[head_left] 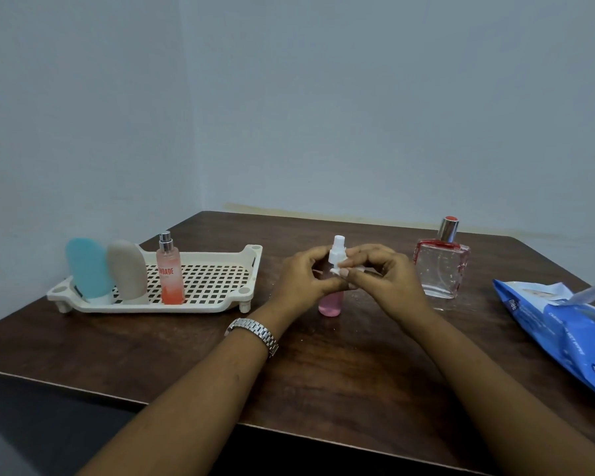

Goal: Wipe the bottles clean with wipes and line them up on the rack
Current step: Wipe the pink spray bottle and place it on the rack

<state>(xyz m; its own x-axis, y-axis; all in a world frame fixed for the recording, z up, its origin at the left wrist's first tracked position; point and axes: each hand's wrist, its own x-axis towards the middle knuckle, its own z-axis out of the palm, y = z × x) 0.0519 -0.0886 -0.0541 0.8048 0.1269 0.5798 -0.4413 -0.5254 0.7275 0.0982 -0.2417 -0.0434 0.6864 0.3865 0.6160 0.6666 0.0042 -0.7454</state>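
Plain, home-like room corner: dark wooden table (323, 372) against bare bluish walls (358, 115).

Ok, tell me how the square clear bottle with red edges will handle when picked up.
The square bottle looks like thick clear glass, so probably heavy for its size and breakable if dropped. Its smooth flat faces may be slippery, more so once wiped wet. Standing upright on a broad base, it seems unlikely to tip or roll.

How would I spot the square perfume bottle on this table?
Start at the brown table and look to its right half, left of the blue pack of wipes. The perfume bottle standing there alone is square clear glass with red edges and a silver cap, unlike the slim pink bottle being held.
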